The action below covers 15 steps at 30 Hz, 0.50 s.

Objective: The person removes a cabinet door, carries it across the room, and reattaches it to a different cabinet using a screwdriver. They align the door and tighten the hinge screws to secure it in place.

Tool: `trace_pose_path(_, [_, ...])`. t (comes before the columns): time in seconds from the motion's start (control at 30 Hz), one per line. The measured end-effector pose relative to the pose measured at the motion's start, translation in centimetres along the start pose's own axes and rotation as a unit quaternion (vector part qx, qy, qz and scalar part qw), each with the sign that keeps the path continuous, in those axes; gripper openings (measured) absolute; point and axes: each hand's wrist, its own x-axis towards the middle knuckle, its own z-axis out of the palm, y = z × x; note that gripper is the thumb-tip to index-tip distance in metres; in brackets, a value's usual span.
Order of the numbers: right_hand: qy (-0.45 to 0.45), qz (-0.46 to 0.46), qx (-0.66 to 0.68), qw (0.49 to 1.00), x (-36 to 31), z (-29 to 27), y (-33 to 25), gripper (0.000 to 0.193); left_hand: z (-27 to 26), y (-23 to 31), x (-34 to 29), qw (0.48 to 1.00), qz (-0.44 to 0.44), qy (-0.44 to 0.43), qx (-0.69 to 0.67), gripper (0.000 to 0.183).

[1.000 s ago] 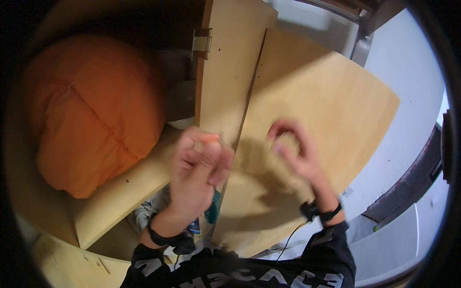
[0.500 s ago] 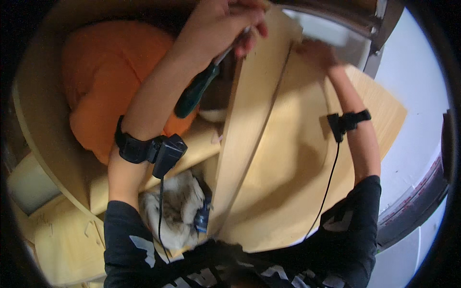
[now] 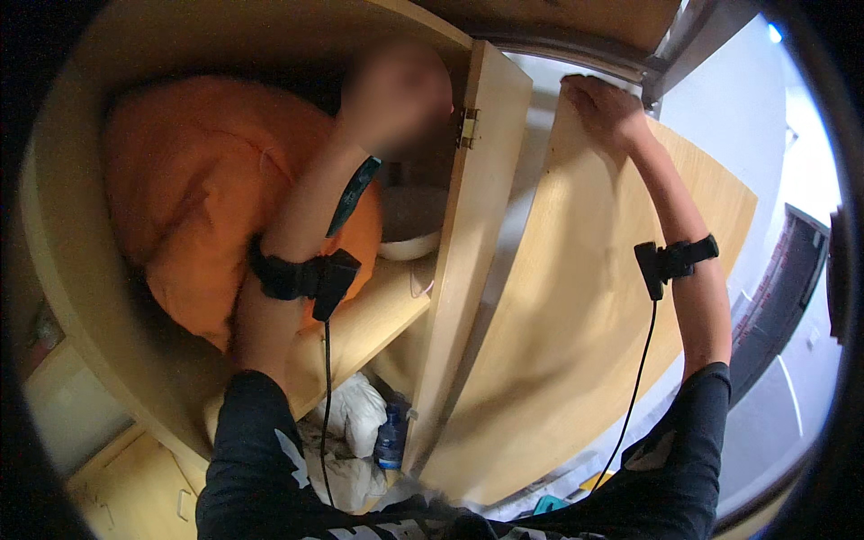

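Note:
My left hand (image 3: 396, 99), blurred, is raised inside the cabinet, left of its upright panel (image 3: 486, 180). It is closed around a screwdriver, whose dark green handle (image 3: 354, 195) hangs down along my forearm; the shaft cannot be made out. A metal hinge (image 3: 467, 129) shows on the panel, just right of that hand. My right hand (image 3: 607, 110) grips the upper edge of a light wooden door (image 3: 558, 297), fingers curled over it. At the top, a gap separates the door from the panel.
A large orange cloth bundle (image 3: 216, 189) fills the upper shelf beside a pale bowl (image 3: 409, 247). Below stand a white plastic bag (image 3: 355, 414) and a dark blue bottle (image 3: 391, 436). A dark beam (image 3: 576, 54) runs overhead. Both wrists carry strapped devices with cables.
My left hand has moved left and down, from the panel's top into the cabinet, with the screwdriver. The door has come away from the panel, opening a gap; the hinge now shows.

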Motion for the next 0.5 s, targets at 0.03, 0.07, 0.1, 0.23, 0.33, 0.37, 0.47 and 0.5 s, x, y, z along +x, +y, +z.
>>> trace_pose_path(0.03, [0.011, -0.025, 0.003, 1.000, 0.6, -0.4, -0.2, 0.033, 0.2, -0.1, -0.1, 1.000, -0.020, -0.004, -0.003, 0.019])
trace_pose_path(0.07, [0.031, -0.036, -0.021, 0.999, 1.3, -0.8, -0.5, 0.032, 0.7, 0.0, -0.2, 0.998, -0.053, -0.008, -0.013, 0.019])
trace_pose_path(0.1, [0.044, -0.045, -0.045, 0.997, 1.9, -1.4, -0.8, 0.031, 1.0, 0.1, -0.3, 0.996, -0.077, -0.022, -0.030, 0.020])
trace_pose_path(0.23, [0.134, -0.079, -0.114, 0.981, 3.5, -5.0, -2.9, 0.028, 0.7, 1.3, -1.2, 0.996, -0.058, -0.055, -0.042, 0.021])
trace_pose_path(0.33, [0.083, -0.006, -0.116, 0.990, 4.1, -6.7, -4.7, 0.033, 0.1, 1.5, -1.7, 0.997, -0.023, -0.073, -0.029, 0.024])
trace_pose_path(0.37, [0.093, -0.028, -0.106, 0.990, 4.3, -7.0, -5.3, 0.033, 0.0, 1.5, -1.6, 0.997, -0.020, -0.073, -0.024, 0.025])
trace_pose_path(0.47, [0.105, -0.058, -0.092, 0.988, 4.9, -7.5, -6.6, 0.032, -0.4, 1.6, -1.3, 0.999, -0.028, -0.034, 0.009, 0.025])
trace_pose_path(0.5, [0.107, -0.059, -0.090, 0.988, 4.9, -7.7, -6.9, 0.032, -0.5, 1.8, -1.2, 0.999, -0.015, -0.029, 0.009, 0.024])
